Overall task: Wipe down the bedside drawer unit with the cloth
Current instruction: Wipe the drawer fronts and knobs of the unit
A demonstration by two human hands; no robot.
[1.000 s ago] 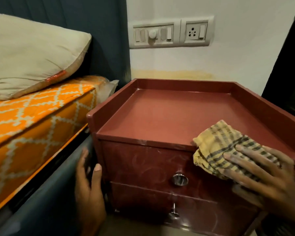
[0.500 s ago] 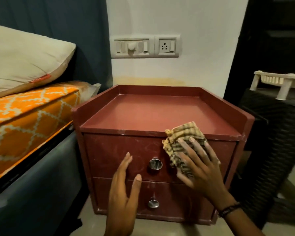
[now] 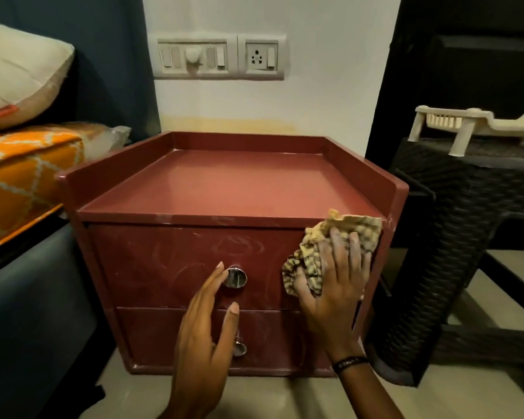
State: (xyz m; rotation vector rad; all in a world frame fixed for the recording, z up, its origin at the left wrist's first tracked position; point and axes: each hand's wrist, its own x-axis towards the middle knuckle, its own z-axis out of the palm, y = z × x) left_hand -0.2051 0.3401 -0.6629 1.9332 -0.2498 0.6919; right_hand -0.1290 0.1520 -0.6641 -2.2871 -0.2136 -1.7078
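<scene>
Checked cloth [image 3: 330, 252] under right hand [image 3: 336, 285] on drawer unit [image 3: 170, 261]; left hand [image 3: 206, 328] spread, empty, beside knob [image 3: 236, 277].

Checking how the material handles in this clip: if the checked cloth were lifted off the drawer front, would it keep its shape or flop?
The cloth would probably flop: it is bunched in loose folds under the right hand. It looks thin and light, so likely easy to lift one-handed. Pushed across the glossy upper drawer front, it would likely slide but bunch up further.
</scene>
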